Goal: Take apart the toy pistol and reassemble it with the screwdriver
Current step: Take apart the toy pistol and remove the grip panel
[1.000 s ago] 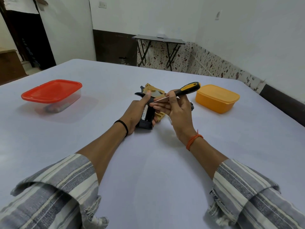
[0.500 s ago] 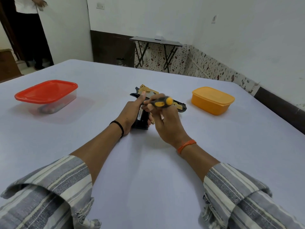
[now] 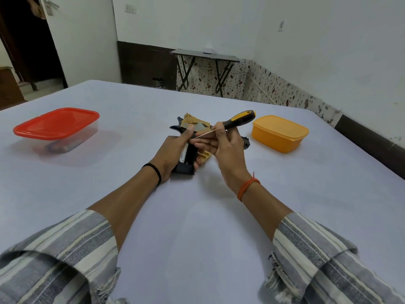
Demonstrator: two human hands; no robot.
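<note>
A tan and black toy pistol (image 3: 195, 125) lies on its side in the middle of the table (image 3: 197, 227), its black grip pointing toward me. My left hand (image 3: 173, 151) grips that black grip, thumb up along the frame. My right hand (image 3: 225, 148) holds a screwdriver (image 3: 237, 119) with a black and yellow handle. The handle points up and to the right. Its thin shaft slants down to the left, with the tip near my left thumb above the pistol. Part of the pistol's barrel is hidden behind my right hand.
A clear box with a red lid (image 3: 58, 128) stands at the left of the table, with something dark inside. A closed yellow box (image 3: 280, 132) stands right of the pistol. A folding table (image 3: 205, 54) stands by the far wall, and a person's hand (image 3: 39, 9) shows at the doorway.
Half a second ago my right hand held the screwdriver low over the pistol with the handle end toward me. Now the handle is raised up to the right and the shaft shows again.
</note>
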